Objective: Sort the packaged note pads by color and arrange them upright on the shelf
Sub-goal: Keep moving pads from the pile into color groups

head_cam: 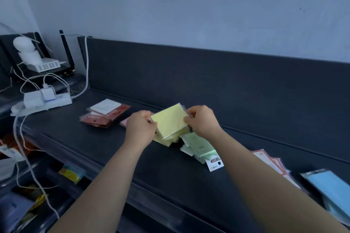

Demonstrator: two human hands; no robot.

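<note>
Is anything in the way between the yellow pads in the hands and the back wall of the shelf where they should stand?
Nothing visible is. Both hands, left hand and right hand, hold the yellow pads, and the shelf behind them is bare up to the back panel.

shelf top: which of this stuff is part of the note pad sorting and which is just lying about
Part of the job:
yellow pads, held in both hands: left, right
green pads
red and white pads
pink pad
blue pad

Just lying about:
power strip
white cables
router
</note>
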